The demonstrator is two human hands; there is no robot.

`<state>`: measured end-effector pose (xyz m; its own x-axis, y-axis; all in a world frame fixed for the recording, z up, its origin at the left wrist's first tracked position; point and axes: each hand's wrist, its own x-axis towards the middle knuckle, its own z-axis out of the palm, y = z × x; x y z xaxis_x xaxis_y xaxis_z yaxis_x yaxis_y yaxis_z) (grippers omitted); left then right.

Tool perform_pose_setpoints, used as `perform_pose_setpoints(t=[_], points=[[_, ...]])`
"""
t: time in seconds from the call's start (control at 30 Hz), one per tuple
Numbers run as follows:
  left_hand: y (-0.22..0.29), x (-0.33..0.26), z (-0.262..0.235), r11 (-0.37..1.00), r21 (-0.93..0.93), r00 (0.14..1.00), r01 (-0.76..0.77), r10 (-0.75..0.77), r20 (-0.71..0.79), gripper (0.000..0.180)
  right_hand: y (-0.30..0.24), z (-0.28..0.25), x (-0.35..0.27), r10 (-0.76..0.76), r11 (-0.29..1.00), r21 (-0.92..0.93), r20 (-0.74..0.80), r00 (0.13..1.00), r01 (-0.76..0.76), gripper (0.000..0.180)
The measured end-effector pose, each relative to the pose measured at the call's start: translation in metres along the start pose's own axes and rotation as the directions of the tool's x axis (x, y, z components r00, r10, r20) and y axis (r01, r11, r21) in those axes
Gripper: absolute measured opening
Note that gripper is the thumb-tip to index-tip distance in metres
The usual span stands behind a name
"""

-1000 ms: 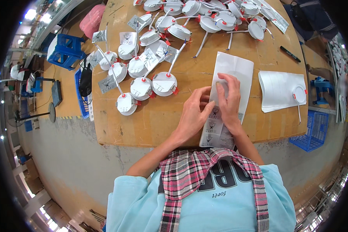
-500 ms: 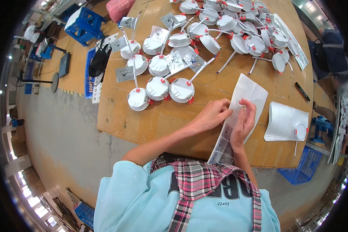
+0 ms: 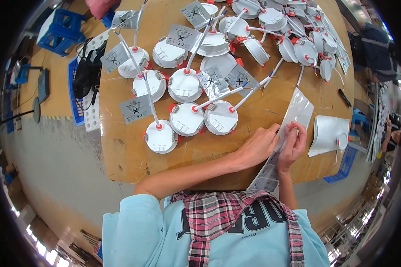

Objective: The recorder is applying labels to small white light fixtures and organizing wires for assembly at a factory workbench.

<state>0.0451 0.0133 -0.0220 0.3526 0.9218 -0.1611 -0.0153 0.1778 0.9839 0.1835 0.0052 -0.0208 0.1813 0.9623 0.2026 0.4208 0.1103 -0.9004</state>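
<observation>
label sheet [image 3: 301, 104] is standing out at a slant right of the centre of the frame, its pale upper end reaching up over the table [image 3: 200, 164] and its greyer, printed lower end running down toward the person's plaid apron strap [image 3: 218, 207]. the left hand [image 3: 257, 147] is coming in from the left of the frame, with its fingertips closing on the left edge of the sheet in a pinch. the right hand [image 3: 292, 149] is resting against the right side of the sheet, its fingers bending in toward the thumb; whether they are gripping the sheet or something small, i cannot tell.

left of the hands, near the middle of the frame, a group of white round lights [image 3: 187, 116] is lying on the table, red clips showing at their sides and white cables sticking up from several of them. silver labels [image 3: 136, 108] are hanging on some of those cables. a denser pile of similar lights [image 3: 272, 18] is filling the upper right of the table. to the right of the hands, a stack of white sheets [image 3: 324, 133] is lying with a single light [image 3: 341, 140] resting on it, and a black marker [image 3: 344, 98] is lying above the stack. a blue basket [image 3: 343, 167] is sitting at the lower right beyond the table edge.
</observation>
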Motion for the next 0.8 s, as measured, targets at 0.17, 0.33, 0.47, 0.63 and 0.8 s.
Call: perform_pose_setpoints(t=[0.17, 0.33, 0.47, 0.63, 0.8], points=[[-0.001, 0.001, 0.000, 0.998, -0.020, 0.998, -0.059, 0.058, -0.025, 0.018, -0.003, 0.001, 0.000, -0.052, 0.996, -0.071, -0.017, 0.999, 0.051, 0.018], [0.005, 0.002, -0.003, 0.998, -0.031, 0.997, -0.055, 0.053, -0.047, 0.019, -0.014, -0.005, 0.009, -0.084, 0.995, -0.050, -0.006, 0.996, 0.084, 0.018], [-0.015, 0.005, -0.004, 0.991, -0.116, 0.998, -0.063, 0.060, -0.029, 0.025, -0.028, -0.019, 0.010, -0.023, 1.000, 0.016, -0.028, 0.999, 0.024, 0.018], [-0.019, 0.009, -0.003, 0.893, -0.436, 0.994, 0.108, -0.090, 0.063, 0.029, -0.027, -0.046, 0.004, -0.195, 0.964, -0.162, 0.096, 0.976, 0.208, 0.007], [-0.001, 0.008, -0.008, 0.943, -0.287, 0.985, 0.171, -0.172, 0.024, 0.031, -0.015, -0.057, 0.000, -0.367, 0.884, -0.234, 0.195, 0.910, 0.406, 0.013]])
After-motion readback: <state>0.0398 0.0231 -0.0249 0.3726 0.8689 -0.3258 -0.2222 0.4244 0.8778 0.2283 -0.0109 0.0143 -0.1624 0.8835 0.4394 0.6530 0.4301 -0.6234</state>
